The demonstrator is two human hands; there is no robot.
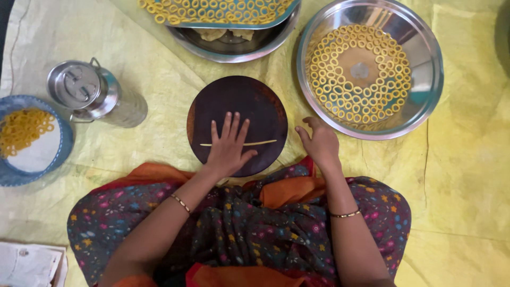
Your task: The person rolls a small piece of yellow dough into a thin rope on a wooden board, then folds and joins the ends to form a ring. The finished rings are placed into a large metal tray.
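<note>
A dark round wooden board [249,103] lies on the yellow sheet in front of my knees. Across it runs a thin pale strand of dough [263,142]. My left hand [228,149] lies flat on the strand, fingers spread, palm down. My right hand [319,143] rests just off the board's right edge, fingers loosely curled, holding nothing that I can see. To the upper right stands a large steel bowl [425,79] with several yellow dough rings [329,58] laid in circles on its bottom.
A steel lidded can [87,90] stands at the left. A blue-rimmed plate [61,154] with yellow rings sits at the far left. Another steel bowl [234,48] under a tray of rings [212,10] is at the top. Paper [29,263] lies bottom left.
</note>
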